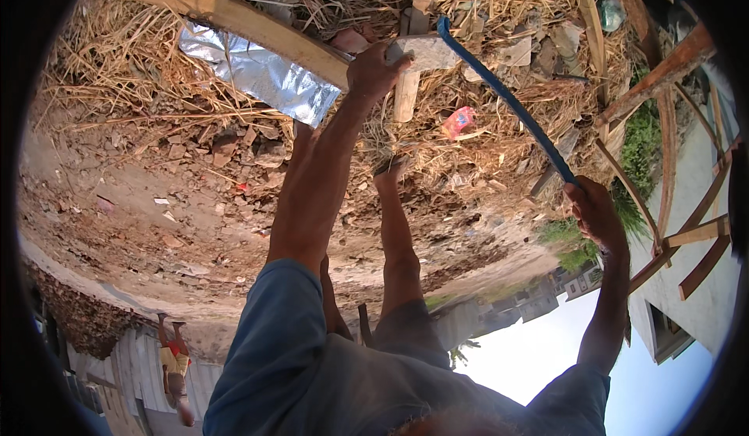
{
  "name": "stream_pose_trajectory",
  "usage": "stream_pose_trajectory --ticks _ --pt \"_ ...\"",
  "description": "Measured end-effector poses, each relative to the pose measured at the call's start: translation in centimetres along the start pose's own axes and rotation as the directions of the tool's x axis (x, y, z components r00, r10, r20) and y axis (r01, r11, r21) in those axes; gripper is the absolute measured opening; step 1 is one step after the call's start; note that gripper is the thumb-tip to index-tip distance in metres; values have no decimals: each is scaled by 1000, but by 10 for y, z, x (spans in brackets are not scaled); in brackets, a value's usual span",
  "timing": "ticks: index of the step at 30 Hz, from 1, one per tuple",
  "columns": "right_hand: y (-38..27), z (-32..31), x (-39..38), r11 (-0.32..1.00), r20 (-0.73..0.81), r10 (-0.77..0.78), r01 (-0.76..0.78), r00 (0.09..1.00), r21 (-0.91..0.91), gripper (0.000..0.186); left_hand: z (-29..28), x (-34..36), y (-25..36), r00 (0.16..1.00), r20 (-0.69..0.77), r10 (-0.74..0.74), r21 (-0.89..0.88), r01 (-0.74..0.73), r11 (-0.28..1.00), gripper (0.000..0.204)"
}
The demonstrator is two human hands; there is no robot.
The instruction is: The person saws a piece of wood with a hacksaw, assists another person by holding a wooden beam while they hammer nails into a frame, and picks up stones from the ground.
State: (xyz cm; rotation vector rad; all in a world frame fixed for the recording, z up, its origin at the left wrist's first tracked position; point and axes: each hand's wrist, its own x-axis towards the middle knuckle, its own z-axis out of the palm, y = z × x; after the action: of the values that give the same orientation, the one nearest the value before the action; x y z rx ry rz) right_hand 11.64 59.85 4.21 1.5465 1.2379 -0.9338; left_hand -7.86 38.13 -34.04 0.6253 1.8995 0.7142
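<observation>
My left hand (376, 73) is closed around the end of a long wooden plank (234, 19), which runs off to the upper left. Just right of its fingers lies a pale, rough block (425, 52); whether it belongs to the plank I cannot tell. A blue pry bar (511, 101) is gripped near one end in my right hand (594, 211). Its hooked tip rests over or against the pale block's right end, though contact is unclear. Under the block, a short light piece of wood (406, 97) points toward me.
Straw (109, 62) and broken rubble (226, 147) cover the ground. A silver foil sheet (257, 69) lies beside the plank, a red wrapper (459, 122) near the middle. Crossed wooden beams (663, 93) crowd the right. Another person (175, 366) stands at lower left.
</observation>
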Motion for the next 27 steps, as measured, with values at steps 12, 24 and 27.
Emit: stream_pose_trajectory --ticks 12,24,27 --pt "16 72 -15 975 -233 -209 185 950 -121 30 -16 5 14 995 -12 -95 45 95 994 68" --pt "76 240 17 939 -378 -158 257 912 227 28 -10 11 6 999 3 39 186 -39 982 58" --pt "97 260 35 927 -366 -168 272 916 256 27 -4 3 7 998 -35 60 213 -51 976 62"
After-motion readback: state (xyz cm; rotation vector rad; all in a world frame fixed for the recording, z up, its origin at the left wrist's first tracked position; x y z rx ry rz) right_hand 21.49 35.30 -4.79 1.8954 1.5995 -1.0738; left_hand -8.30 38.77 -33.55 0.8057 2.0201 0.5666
